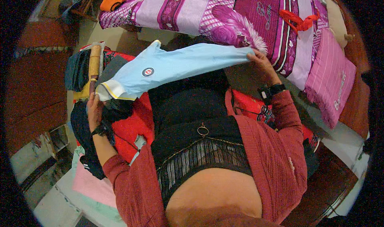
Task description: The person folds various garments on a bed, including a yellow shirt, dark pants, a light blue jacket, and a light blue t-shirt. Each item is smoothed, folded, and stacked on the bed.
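A light blue polo shirt (180, 62) is stretched lengthwise above my lap, folded narrow. Its white collar with a yellow stripe (115, 90) lies at the left, and a round badge sits on the chest. My left hand (95, 108) grips the shirt at the collar end. At the opposite end my right hand (261, 62) pinches the bunched fabric between thumb and fingers. Beneath the collar is a dark bundle of cloth (118, 108) on a red cover (132, 119).
A bed with a purple and pink patterned cover (186, 11) stands ahead. On it are an orange item (114, 0), a red cloth (300, 21) and a pink pillow (331, 77). Dark folded clothes (78, 71) and a tan roll (95, 60) lie at my left; pink cloth (93, 182) lies lower.
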A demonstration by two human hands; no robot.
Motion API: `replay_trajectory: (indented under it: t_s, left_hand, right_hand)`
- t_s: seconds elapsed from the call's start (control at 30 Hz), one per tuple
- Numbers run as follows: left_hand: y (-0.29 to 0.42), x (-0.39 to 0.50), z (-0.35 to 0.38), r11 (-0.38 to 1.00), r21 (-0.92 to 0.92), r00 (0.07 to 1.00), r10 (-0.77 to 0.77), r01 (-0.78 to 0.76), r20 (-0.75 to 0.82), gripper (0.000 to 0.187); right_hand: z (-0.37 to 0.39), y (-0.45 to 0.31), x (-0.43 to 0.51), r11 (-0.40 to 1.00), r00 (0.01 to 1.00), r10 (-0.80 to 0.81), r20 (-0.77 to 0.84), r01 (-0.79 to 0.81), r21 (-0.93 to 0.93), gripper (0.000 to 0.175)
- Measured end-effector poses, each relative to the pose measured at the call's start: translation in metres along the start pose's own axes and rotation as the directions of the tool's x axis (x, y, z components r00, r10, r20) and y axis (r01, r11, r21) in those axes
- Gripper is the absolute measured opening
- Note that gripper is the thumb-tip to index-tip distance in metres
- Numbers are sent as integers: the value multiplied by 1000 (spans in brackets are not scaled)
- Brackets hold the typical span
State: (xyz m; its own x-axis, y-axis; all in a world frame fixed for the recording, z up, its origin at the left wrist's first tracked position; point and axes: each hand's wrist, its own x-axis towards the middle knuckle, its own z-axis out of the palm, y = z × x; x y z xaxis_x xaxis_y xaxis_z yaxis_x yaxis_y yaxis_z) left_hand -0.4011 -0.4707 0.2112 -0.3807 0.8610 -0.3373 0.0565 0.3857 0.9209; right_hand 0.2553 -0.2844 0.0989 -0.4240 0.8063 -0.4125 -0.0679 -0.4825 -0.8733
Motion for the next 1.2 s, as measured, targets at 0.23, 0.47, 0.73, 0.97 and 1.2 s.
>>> replay_trajectory:
  t_s: [0.23, 0.47, 0.73, 0.97, 1.2]
  left_hand:
    - [-27, -41, -83, 808, 340, 823, -550, 481, 143, 15]
    - [-29, 68, 71, 649, 653, 917, 210, -390, 339, 24]
    - [-6, 126, 362, 443, 334, 446, 176, -832, 878, 20]
    - [-37, 125, 427, 353, 523, 582, 78, -775, 810, 26]
    - [-43, 135, 424, 536, 327, 453, 118, -778, 884, 23]
  right_hand:
    - [25, 23, -23, 938, 968, 168, 189, -98, -333, 41]
    - [42, 68, -21, 975, 954, 222, 202, -223, -14, 36]
    - [40, 50, -34, 954, 992, 70, 107, -35, -297, 28]
    - [45, 57, -33, 962, 995, 17, 101, 11, -272, 28]
    - [48, 53, -29, 973, 990, 53, 127, -22, -230, 29]
